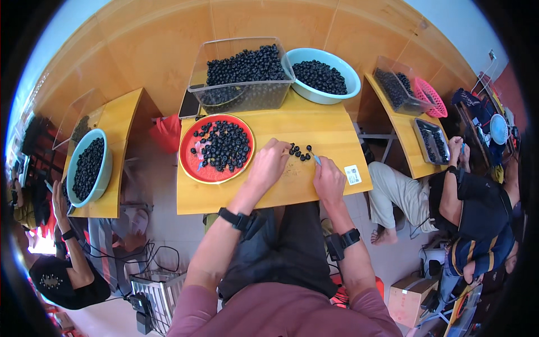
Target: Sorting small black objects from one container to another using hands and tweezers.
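My right hand [330, 178] is closed around a slim tool with a light blue handle [318, 160], its tip reaching a dark ball. Beside it on the yellow table [264, 194] lies a small group of dark, round, berry-like balls [301, 154]. At the left edge of that group, the fingertips of my left hand [271, 164] are pinched together; whatever they hold is hidden. A red round tray with a gold rim [188, 164] sits left of this hand, with many of the same dark balls [227, 145] spread over it.
Behind the tray stand a clear plastic bin [247, 96] and a light blue basin [352, 84], both full of dark balls. A white label [352, 174] is at the table's right edge. People work at side tables left and right, with another blue basin [105, 174] at left.
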### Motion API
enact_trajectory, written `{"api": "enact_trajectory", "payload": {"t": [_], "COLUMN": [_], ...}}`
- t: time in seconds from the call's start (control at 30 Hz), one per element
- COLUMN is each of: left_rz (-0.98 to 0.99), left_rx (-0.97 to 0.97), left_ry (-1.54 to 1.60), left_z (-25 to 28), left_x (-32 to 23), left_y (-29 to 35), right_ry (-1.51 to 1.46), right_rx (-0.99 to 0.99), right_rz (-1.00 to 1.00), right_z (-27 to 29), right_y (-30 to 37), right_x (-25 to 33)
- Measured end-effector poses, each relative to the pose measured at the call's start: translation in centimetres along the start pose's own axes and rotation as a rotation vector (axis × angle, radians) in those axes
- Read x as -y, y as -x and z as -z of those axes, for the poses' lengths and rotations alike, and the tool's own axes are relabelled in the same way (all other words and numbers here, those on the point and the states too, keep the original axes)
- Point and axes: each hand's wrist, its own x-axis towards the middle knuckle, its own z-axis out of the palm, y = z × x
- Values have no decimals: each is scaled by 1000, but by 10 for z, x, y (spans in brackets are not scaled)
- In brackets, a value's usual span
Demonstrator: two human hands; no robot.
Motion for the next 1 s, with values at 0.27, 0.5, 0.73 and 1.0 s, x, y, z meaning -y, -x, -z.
{"api": "enact_trajectory", "payload": {"t": [0.27, 0.5, 0.73, 1.0], "left_rz": [-1, 82, 281, 239], "left_rx": [47, -51, -70, -187], "left_ry": [-158, -182, 207, 258], "left_z": [-27, -31, -29, -31], "left_x": [10, 4, -5, 3], "left_y": [-10, -11, 13, 20], "right_ry": [29, 27, -2, -64], "right_rx": [21, 19, 66, 99], "right_rz": [29, 38, 24, -8], "right_z": [0, -3, -5, -9], "right_y": [7, 8, 4, -3], "right_x": [0, -3, 1, 13]}}
